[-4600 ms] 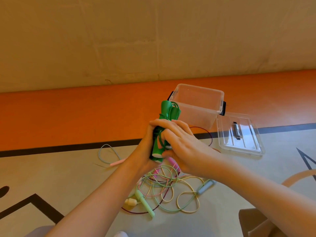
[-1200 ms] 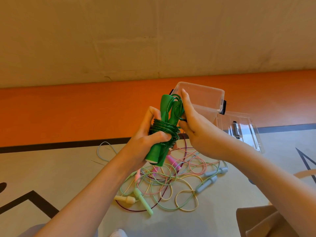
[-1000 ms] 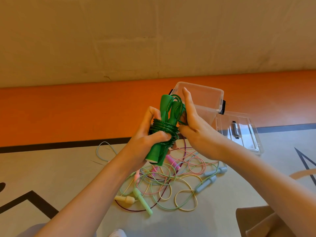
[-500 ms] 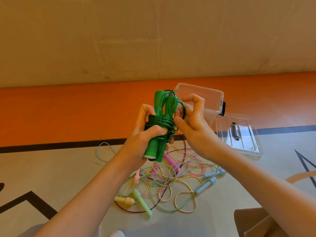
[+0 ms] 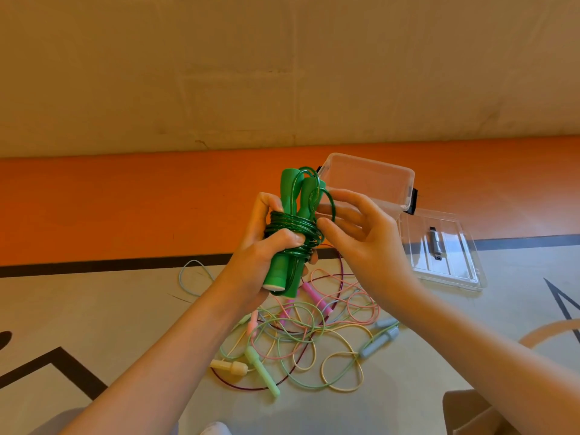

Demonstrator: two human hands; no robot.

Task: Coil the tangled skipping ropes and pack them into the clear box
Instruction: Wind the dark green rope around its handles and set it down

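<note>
A beige wall up top, an orange band of floor beneath it, then pale floor crossed by black lines, and that's where you're working. Your left hand has a firm grip on the green skipping rope, fingers and thumb curled round its two bright green handles, held side by side and nearly upright, well above the floor. The cord is a darker, glossy green, wound in tight turns around the middle of the handles, with a loose loop arching over their tops. Your right hand is just beside the bundle, fingers curved, thumb tip against the coils and the loose loop passing over your fingers; whether you're pinching it, I cannot tell. Below your hands the tangled ropes sprawl on the floor: thin pastel cords in pink, yellow, mint and blue, plus a dark purple one, with matching handles scattered through. Behind your right hand stands the clear box, open, black clips on its sides. Its lid lies flat just to the right.
</note>
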